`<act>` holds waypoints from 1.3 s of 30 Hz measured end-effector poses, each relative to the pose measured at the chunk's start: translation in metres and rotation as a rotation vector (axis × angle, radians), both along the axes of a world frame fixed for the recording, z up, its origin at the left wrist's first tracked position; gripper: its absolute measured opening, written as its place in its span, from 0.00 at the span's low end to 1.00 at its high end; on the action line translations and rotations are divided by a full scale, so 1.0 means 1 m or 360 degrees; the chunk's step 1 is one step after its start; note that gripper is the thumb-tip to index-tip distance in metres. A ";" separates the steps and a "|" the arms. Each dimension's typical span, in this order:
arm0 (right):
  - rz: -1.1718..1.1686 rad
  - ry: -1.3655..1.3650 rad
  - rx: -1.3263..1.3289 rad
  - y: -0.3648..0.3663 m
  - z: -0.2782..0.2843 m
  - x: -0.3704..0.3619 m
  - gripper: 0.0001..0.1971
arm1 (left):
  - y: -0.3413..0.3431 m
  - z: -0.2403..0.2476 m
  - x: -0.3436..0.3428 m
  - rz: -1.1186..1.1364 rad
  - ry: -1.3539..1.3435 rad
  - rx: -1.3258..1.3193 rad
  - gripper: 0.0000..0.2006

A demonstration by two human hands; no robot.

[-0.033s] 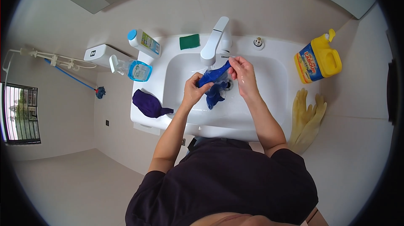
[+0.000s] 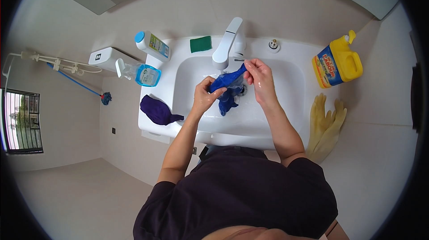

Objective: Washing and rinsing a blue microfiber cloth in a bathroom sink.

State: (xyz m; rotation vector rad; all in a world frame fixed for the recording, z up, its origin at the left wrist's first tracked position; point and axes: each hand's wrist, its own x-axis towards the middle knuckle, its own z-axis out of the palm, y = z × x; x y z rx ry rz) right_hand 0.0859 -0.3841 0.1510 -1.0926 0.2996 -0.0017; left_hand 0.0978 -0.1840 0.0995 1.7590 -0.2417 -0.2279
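Note:
A wet blue cloth (image 2: 227,80) is stretched between my hands under the spout of the white tap (image 2: 225,48). My left hand (image 2: 208,97) grips it at its wider part, thumb on top. With thumb and fingers, my right hand (image 2: 260,80) pinches the upper right end. The lower part of the cloth hangs bunched in the white sink (image 2: 286,101), partly over the drain. Both hands look wet. I cannot make out what kind of garment or cloth it is.
A dark purple cloth bundle (image 2: 156,110) lies on the left rim. Behind it stand a blue spray bottle (image 2: 148,75) and a white bottle (image 2: 153,45). A green scouring pad (image 2: 200,44) sits beside the tap. To the right are a yellow jug (image 2: 337,61) and pale yellow rubber gloves (image 2: 324,126).

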 end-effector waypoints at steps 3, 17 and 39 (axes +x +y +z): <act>-0.0013 -0.0158 -0.0011 -0.011 0.041 -0.013 0.09 | -0.003 0.041 -0.004 -0.0010 -0.0136 -0.0176 0.13; 0.0314 -0.0047 -0.0322 -0.002 -0.048 -0.001 0.13 | -0.010 0.071 -0.005 -0.0181 0.0510 -0.0066 0.13; 0.0825 -0.0225 -0.1175 -0.023 -0.139 -0.013 0.10 | 0.061 0.201 0.010 0.0321 -0.0011 -0.0333 0.09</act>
